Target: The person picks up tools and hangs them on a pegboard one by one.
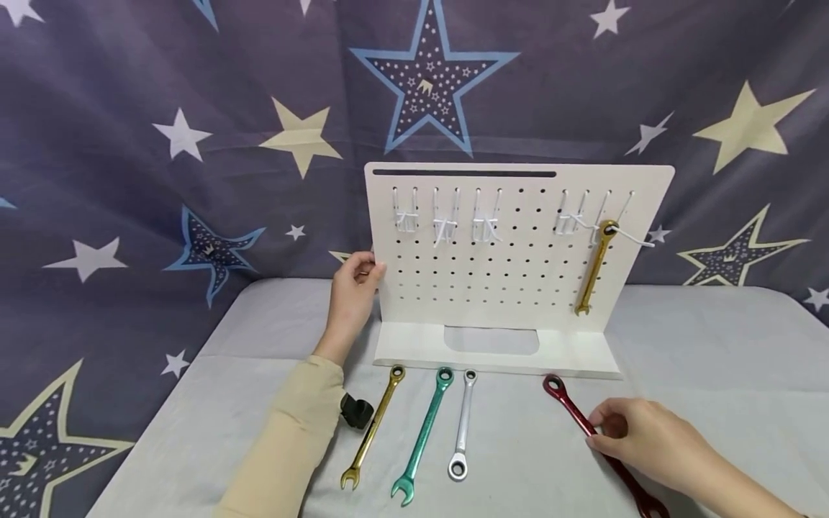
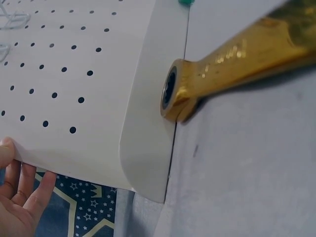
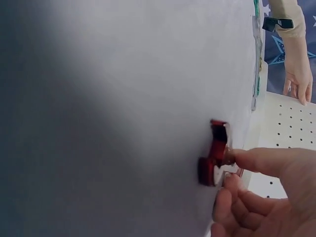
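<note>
My left hand (image 1: 350, 298) holds the left edge of a white pegboard (image 1: 479, 309), thumb at the front and fingers behind, as the left wrist view shows. On the right, my right hand (image 1: 654, 440) pinches the shaft of a red combination wrench (image 1: 570, 409) between thumb and fingers. The wrench slants on the table, ring end towards the board; its open end (image 3: 213, 153) faces the right wrist camera. A gold wrench (image 1: 594, 270) hangs from the rightmost hook on the board.
Before the board's base lie another gold wrench (image 1: 376, 424), a green wrench (image 1: 424, 432) and a silver double-ring wrench (image 1: 463, 424). Several white wire hooks (image 1: 445, 226) line the board's upper part. A star-patterned cloth (image 1: 259, 57) hangs behind the grey-covered table (image 1: 725, 345).
</note>
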{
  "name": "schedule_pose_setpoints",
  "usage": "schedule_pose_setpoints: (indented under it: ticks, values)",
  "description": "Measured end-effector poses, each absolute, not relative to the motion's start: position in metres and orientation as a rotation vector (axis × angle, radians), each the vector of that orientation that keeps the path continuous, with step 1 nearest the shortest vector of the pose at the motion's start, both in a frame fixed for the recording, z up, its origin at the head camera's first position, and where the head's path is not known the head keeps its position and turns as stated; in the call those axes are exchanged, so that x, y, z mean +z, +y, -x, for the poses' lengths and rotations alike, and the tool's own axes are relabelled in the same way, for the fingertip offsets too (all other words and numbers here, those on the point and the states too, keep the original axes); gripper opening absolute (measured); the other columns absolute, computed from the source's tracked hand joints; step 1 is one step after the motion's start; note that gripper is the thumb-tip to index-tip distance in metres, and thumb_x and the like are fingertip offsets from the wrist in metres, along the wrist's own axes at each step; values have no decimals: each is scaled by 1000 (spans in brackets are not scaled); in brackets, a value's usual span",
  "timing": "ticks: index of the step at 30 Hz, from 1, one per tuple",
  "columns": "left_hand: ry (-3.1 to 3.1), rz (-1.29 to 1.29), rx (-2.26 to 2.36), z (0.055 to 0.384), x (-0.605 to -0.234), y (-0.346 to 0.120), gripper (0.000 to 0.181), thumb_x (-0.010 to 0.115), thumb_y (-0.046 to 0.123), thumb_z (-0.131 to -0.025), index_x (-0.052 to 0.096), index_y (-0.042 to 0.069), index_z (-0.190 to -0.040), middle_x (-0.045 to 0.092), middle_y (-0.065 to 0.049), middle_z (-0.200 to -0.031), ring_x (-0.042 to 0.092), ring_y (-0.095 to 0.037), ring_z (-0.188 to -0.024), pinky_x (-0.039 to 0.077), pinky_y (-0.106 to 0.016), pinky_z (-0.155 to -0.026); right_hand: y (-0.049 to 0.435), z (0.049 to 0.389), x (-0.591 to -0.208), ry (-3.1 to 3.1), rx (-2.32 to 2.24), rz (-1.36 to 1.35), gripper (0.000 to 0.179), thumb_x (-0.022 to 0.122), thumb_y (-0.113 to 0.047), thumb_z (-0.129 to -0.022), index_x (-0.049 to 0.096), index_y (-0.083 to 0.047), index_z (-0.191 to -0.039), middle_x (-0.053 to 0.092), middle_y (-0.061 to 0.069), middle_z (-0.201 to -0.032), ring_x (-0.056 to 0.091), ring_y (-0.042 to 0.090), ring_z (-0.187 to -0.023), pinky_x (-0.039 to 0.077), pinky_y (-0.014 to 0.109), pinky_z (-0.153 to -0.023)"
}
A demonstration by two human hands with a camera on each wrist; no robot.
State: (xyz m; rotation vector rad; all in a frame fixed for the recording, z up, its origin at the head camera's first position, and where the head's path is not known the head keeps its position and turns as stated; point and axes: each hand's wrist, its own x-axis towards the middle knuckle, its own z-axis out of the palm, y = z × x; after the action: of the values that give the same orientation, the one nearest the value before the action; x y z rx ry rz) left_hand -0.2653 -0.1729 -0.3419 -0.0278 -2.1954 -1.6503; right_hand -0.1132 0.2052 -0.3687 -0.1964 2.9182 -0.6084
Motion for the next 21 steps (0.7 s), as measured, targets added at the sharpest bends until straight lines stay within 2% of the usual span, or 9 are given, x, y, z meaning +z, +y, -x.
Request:
schedule_pose_setpoints:
  ticks: [9,21]
  values:
    - [-2198,28,-1641,265,-342,-174,19,65,10,-97,62,0,-113,64,-14,-98,58,-16,-83,51,-22,-68,205,113,-365,2902,-589,213,21,80,-28,-80,61,-20,-75,52,-8,-64,46,11,-60,36,30,-57]
    - [-2215,39,-1646,266,-342,-173,21,63,13,-98,62,0,-116,64,-14,-100,58,-18,-86,52,-25,-71,204,106,-366,2795,-786,247,18,74,-27,-90,65,-16,-78,55,-7,-67,46,9,-62,38,25,-58]
